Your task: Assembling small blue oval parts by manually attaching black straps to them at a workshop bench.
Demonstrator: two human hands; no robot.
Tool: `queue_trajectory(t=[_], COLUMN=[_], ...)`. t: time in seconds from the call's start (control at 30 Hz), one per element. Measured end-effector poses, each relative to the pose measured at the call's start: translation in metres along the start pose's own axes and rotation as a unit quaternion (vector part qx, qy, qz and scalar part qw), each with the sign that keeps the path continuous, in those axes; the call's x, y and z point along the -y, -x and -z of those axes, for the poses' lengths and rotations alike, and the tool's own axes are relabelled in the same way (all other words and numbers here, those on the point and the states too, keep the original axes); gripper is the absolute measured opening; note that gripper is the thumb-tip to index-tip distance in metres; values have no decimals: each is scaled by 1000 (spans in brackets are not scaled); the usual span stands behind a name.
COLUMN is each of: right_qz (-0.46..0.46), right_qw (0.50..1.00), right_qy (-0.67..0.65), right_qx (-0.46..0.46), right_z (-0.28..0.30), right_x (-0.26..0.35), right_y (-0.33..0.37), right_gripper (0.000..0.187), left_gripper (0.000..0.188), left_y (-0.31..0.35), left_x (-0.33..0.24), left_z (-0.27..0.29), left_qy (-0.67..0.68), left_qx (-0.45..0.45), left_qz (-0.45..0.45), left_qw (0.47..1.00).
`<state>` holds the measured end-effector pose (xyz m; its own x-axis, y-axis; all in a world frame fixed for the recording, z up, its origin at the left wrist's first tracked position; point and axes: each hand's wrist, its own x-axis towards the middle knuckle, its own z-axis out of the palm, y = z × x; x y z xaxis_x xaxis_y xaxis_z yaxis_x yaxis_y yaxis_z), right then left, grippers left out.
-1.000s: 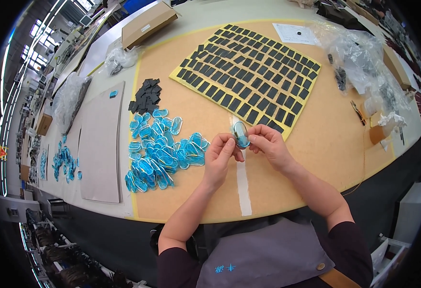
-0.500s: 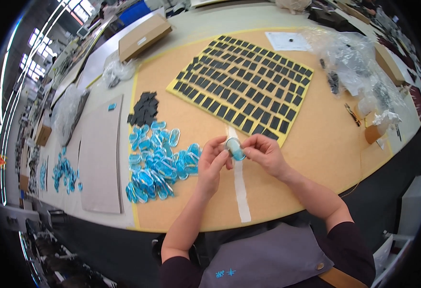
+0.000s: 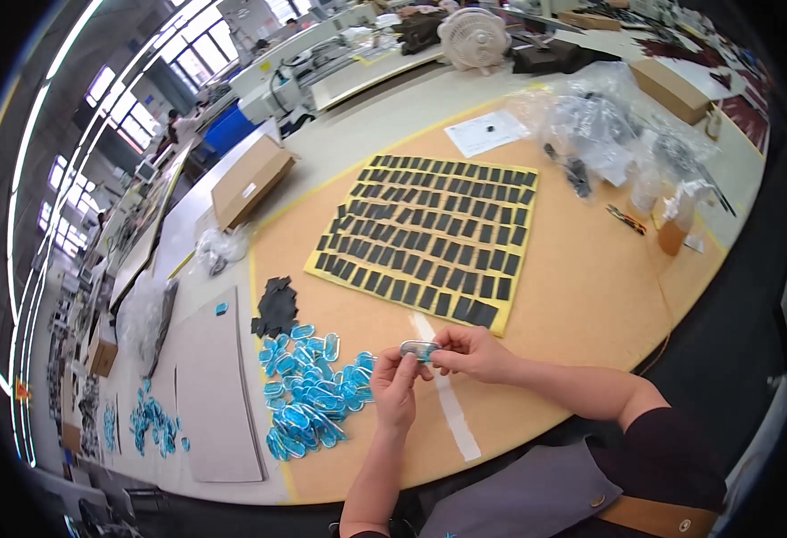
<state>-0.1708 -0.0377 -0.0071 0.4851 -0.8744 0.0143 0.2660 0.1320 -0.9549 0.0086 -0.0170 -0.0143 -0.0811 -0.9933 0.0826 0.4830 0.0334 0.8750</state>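
Between both hands, over a white strip (image 3: pixel 452 408) on the tan tabletop, is a small oval piece (image 3: pixel 420 350) with a shiny rim and a clear, bluish middle. My left hand (image 3: pixel 395 390) pinches its left end, and the fingers of my right hand (image 3: pixel 476 351) grip its right end. To the left of my left hand lies a heap of similar blue oval pieces (image 3: pixel 311 408). Beyond the hands, a yellow-edged board (image 3: pixel 504 314) carries rows of black rectangular pieces (image 3: pixel 425 266). Loose black pieces (image 3: pixel 277 308) are heaped behind the blue ones.
A grey sheet (image 3: pixel 218 403) lies at left, with more blue pieces (image 3: pixel 149 421) beyond it. Clear plastic bags (image 3: pixel 595 117), a bottle of amber liquid (image 3: pixel 674 233) and orange-handled snips (image 3: pixel 625 219) are at right. A cardboard box (image 3: pixel 252 184) and white paper (image 3: pixel 486 133) lie farther back.
The oval piece has turned from roughly upright to lengthwise across, still held by both hands. My view has tilted up, showing more of the room and a fan.
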Motion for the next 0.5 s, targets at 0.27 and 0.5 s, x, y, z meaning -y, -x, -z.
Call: queue_trajectory(t=[0.27, 0.5], right_qz=[-14, 499], right_qw=[999, 783], right_qy=[-32, 268], right_qx=[8, -258], right_z=[-10, 40], right_x=[-6, 67], right_y=[-12, -7], right_gripper=[18, 82], left_gripper=[15, 14], left_y=[4, -2], left_x=[-13, -12], left_z=[18, 16], left_qy=[30, 54], left_qx=[-13, -25], left_qz=[20, 34], left_qw=[999, 998])
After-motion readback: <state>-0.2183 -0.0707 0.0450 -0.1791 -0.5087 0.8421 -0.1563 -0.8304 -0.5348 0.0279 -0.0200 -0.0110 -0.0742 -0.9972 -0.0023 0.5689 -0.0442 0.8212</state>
